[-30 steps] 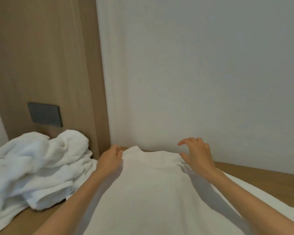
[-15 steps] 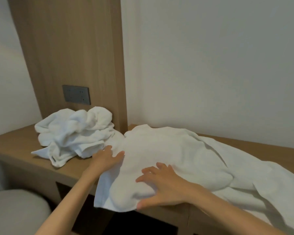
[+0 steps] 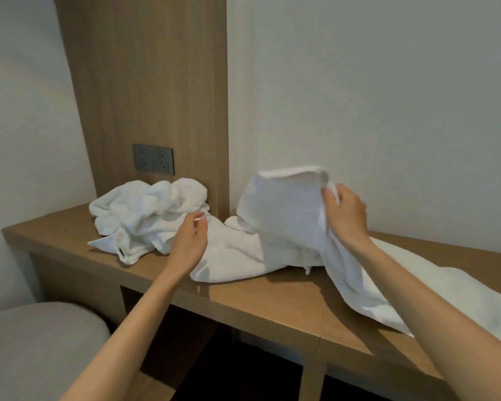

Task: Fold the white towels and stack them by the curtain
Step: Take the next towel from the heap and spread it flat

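Note:
A long white towel [image 3: 284, 206] lies across the wooden desk [image 3: 275, 302] and trails off to the right. My right hand [image 3: 346, 217] grips its upper edge and holds that part raised above the desk, near the wall. Just left of the lifted part, my left hand [image 3: 190, 241] hovers over the towel's lower fold with fingers loosely curled and nothing held. A crumpled pile of white towels [image 3: 148, 211] sits on the desk further left, against the wood panel. No curtain shows in this view.
A wooden wall panel [image 3: 145, 82] with a grey socket plate [image 3: 153, 159] rises behind the pile. A white wall backs the desk on the right. A grey padded seat [image 3: 35, 348] stands at the lower left, below the desk edge.
Both hands lay flat on the towel before. My right hand has since taken hold of an edge and lifted it up and to the right; my left hand has come off the cloth.

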`<control>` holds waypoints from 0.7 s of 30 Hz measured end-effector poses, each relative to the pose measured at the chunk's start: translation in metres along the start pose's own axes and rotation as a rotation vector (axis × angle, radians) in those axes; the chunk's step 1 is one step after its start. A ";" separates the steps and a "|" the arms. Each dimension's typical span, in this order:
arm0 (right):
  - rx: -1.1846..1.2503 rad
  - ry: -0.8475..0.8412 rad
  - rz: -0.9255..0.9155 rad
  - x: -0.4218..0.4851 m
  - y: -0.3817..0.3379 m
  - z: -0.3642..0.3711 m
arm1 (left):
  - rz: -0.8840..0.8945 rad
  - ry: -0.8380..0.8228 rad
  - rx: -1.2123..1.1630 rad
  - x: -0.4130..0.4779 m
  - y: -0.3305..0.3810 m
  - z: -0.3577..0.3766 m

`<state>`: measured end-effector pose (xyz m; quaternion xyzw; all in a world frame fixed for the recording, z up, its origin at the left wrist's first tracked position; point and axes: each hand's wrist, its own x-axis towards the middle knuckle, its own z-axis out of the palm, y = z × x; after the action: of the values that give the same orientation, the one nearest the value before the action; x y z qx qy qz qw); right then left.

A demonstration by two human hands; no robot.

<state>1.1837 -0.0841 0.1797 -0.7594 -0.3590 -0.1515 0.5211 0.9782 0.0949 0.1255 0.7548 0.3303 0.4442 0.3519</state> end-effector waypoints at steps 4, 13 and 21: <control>0.066 0.307 0.375 0.035 0.031 -0.034 | 0.108 -0.172 0.122 -0.002 0.008 0.030; 0.116 0.461 0.550 0.022 0.083 -0.044 | 0.371 -0.543 0.781 -0.009 0.013 0.153; -0.180 0.120 0.352 0.012 0.088 -0.023 | 0.442 -0.345 0.839 0.021 -0.010 0.136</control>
<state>1.2570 -0.1177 0.1367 -0.8434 -0.1739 -0.1346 0.4902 1.1077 0.0852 0.0777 0.9455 0.2498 0.2059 -0.0347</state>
